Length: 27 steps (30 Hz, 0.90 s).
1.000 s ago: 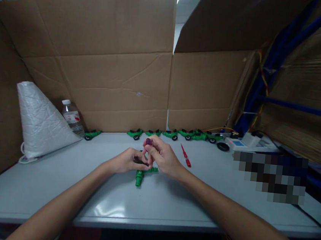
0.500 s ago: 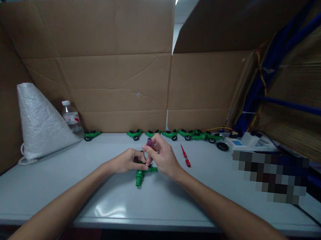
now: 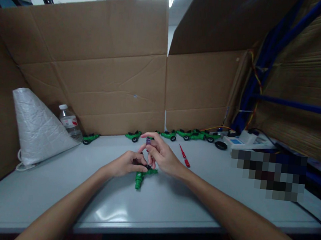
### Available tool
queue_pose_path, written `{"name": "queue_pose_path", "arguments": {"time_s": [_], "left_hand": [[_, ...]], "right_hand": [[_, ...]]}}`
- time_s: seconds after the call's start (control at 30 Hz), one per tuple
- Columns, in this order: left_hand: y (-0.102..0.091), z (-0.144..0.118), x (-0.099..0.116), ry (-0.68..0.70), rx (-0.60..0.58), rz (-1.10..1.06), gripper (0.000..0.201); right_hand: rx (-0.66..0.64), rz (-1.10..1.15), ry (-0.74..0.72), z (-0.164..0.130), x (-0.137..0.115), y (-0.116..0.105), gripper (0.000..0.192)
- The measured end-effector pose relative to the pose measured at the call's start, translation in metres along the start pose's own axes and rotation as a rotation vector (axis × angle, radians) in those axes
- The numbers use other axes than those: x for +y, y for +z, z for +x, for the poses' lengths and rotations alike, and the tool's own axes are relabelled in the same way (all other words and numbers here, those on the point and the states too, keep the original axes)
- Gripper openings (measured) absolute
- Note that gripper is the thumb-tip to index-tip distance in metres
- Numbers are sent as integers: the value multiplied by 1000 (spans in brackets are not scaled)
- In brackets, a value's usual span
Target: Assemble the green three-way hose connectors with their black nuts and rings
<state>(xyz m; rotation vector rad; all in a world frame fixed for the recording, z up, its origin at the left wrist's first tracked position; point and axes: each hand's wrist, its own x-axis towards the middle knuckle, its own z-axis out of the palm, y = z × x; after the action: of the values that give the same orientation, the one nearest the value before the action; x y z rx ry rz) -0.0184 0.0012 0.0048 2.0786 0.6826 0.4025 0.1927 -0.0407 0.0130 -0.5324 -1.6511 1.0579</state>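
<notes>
My left hand is closed on a green toy part with black pieces, holding it at the table surface. Stubby green ends stick out below and to the right of the fingers. Just above it, my right hand pinches an upright screwdriver with a purple handle. Its index finger stretches over the handle's top, and the fingers hide the shaft and tip. To the right of that hand lies a red screwdriver on the table.
Several green toy vehicles line the back of the table along the cardboard wall. A silvery bag and a water bottle stand left. A black ring and a power strip lie right.
My right fingers have shifted round the purple handle, the index finger now reaching out over its top. My left hand keeps its hold on the green toy part. The view has shifted slightly.
</notes>
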Motion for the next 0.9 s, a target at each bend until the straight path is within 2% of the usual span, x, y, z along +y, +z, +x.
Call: {"name": "queue_pose_path", "arguments": {"time_s": [0.17,0.33,0.7,0.77,0.9], "left_hand": [[1,2,-5,12,-5,-28,44],[5,3,-10,-17,24,-50,47],[11,4,-13,-59,101,-25,50],[10,4,-12,-44,88,-28,50],[7,2,-1,2,-13,-82,47]], "right_hand": [[-43,59,17,0,0,-2,26],[18,38,-13,0,11,-3,25],[180,-195,-29,-7,10,4,21],[143,-148,-31,-6,11,4,22],[-15,78,13,0,8,0,30]]}}
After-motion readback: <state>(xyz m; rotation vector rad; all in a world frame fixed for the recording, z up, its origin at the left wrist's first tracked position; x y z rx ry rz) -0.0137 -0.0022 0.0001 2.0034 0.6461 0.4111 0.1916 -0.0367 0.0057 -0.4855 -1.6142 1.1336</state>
